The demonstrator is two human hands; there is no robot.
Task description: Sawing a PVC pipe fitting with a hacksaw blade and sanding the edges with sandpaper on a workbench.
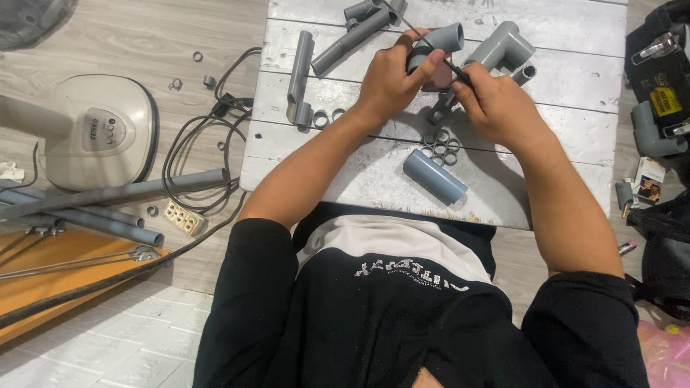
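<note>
L hand: fingers curled shut round a short grey pipe piece, open end pointing to the far edge of the white plank board. R hand: fingers pinched closed on a thin dark rod, which runs slantwise across the pipe mouth toward the far edge. Both hands meet over mid-board.

Labels: small printed carton off the board's R edge, on the floor, white w/ dark picture; yellow tag on black gear beyond it.

On board: grey tee fitting just beside R hand; cluster of grey rings under the wrists; grey pipe stub near the near edge; long grey pipe by the L edge.

Off board, L: fan base, black cable, long grey pipes.
</note>
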